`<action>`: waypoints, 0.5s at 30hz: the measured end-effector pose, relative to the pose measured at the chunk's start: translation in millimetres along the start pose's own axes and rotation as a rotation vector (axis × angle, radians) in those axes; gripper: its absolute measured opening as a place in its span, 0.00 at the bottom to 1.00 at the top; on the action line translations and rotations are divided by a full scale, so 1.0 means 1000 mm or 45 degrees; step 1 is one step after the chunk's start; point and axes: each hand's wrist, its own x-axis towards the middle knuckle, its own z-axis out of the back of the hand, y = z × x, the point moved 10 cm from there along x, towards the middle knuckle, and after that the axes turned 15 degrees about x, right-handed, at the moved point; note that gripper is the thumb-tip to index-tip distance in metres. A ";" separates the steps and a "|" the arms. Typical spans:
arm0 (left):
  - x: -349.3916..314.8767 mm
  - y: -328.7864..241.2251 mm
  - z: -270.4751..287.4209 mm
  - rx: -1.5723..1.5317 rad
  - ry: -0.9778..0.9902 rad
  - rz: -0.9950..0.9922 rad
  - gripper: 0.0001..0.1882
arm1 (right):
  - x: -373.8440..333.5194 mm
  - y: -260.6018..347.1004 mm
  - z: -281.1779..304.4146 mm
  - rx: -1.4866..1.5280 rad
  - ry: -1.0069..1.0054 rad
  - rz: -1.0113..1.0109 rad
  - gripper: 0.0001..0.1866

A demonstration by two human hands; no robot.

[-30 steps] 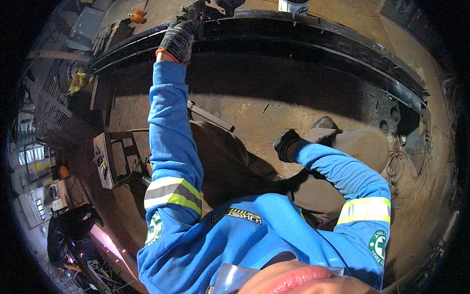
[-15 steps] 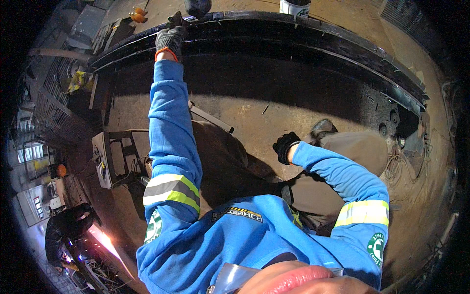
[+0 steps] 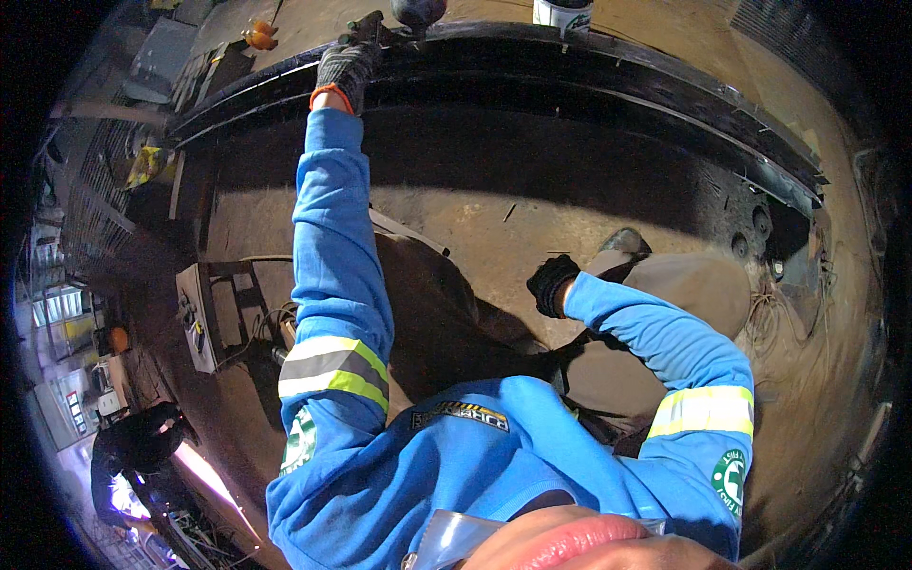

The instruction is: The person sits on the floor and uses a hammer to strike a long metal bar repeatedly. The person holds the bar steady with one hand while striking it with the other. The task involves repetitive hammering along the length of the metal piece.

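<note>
My left hand [image 3: 344, 74], in a grey knit glove with an orange cuff, reaches far out to a long black beam [image 3: 494, 59]. Its fingers are closed round a dark tool [image 3: 366, 28] at the beam's upper edge. Beside that tool is a rounded dark grey, cup-like part [image 3: 418, 11], cut by the picture's top; the tool's exact kind cannot be told. My right hand [image 3: 552, 286], in a black glove, is curled closed near my bent knee. Whatever it holds, if anything, is hidden.
A white bucket with dark smears [image 3: 562, 15] stands behind the beam. Left lies an orange object [image 3: 260, 35]; a box-shaped metal unit [image 3: 197, 318] sits nearer. Cables [image 3: 765, 318] coil at right. Another person [image 3: 133, 451] works lower left beside bright light and sparks.
My left hand has shifted right along the beam, and the dark tool and rounded part have moved with it. My right hand stays in place.
</note>
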 end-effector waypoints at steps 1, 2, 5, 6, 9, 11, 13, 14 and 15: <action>-0.001 -0.003 0.001 -0.055 -0.031 -0.001 0.30 | 0.001 -0.001 0.000 -0.013 0.013 -0.010 0.13; -0.002 -0.008 0.004 -0.053 -0.079 -0.038 0.29 | 0.001 -0.002 -0.001 -0.026 0.026 -0.021 0.13; -0.010 -0.032 0.019 0.064 -0.222 -0.223 0.28 | 0.001 -0.001 -0.003 -0.024 -0.050 0.033 0.12; -0.015 -0.042 0.026 0.117 -0.275 -0.304 0.27 | 0.000 0.000 -0.001 -0.027 -0.076 0.049 0.11; -0.036 -0.072 0.042 0.283 -0.466 -0.551 0.26 | -0.002 0.002 0.003 -0.022 -0.160 0.090 0.10; -0.050 -0.092 0.052 0.369 -0.605 -0.683 0.25 | -0.002 0.000 0.004 0.001 -0.226 0.108 0.09; -0.065 -0.107 0.060 0.424 -0.724 -0.769 0.24 | -0.002 -0.001 0.003 -0.011 -0.171 0.071 0.08; -0.069 -0.115 0.064 0.442 -0.756 -0.797 0.24 | -0.002 0.000 0.002 -0.019 -0.143 0.053 0.07; -0.072 -0.118 0.066 0.470 -0.792 -0.812 0.23 | -0.001 0.004 0.003 -0.030 -0.126 0.072 0.08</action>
